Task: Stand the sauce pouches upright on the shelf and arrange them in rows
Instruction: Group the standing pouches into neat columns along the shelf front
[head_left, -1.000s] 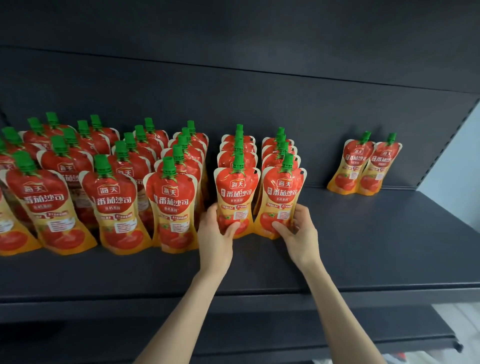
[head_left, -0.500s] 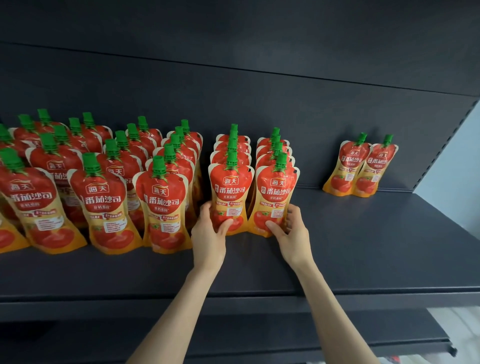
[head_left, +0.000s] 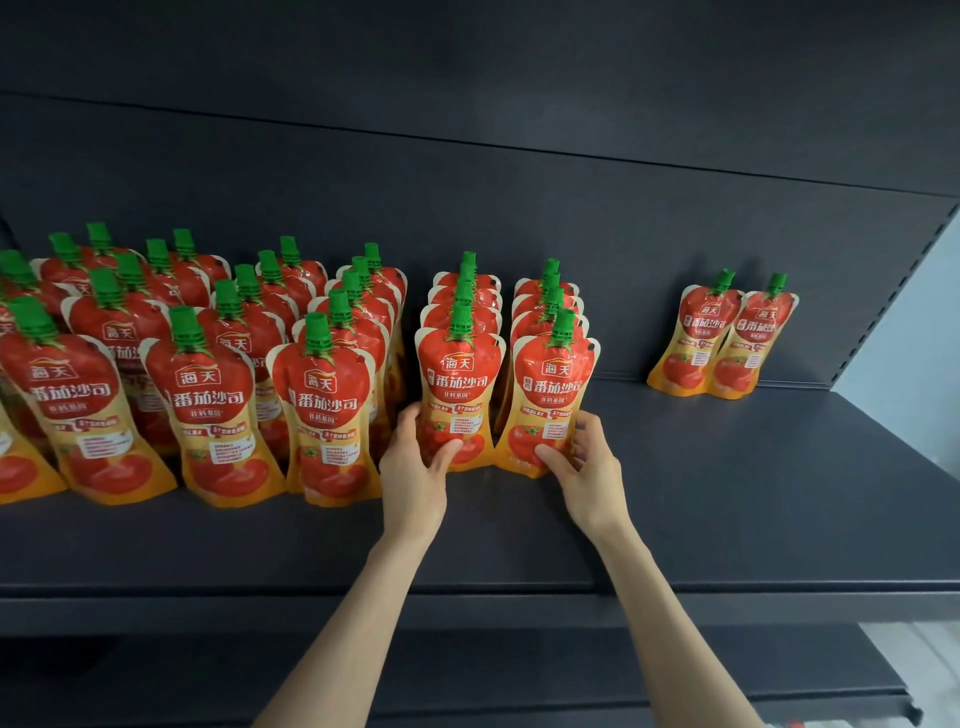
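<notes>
Fingers (head_left: 408, 418) of your left hand (head_left: 415, 467) curl round the left pouch (head_left: 460, 384), thumb across its front. Your right hand (head_left: 587, 457) pinches the right pouch (head_left: 553, 384) low down the same way. Both stand upright, spouts up, heading two files.

Left of this pair: packed rows (head_left: 208, 374), narrow gap. Right of the pair: bare shelf (head_left: 727, 493), then two leaning pouches (head_left: 722, 338) well apart.

Judgement: little room to slide left; free room lies right of the pair and in front of it.
</notes>
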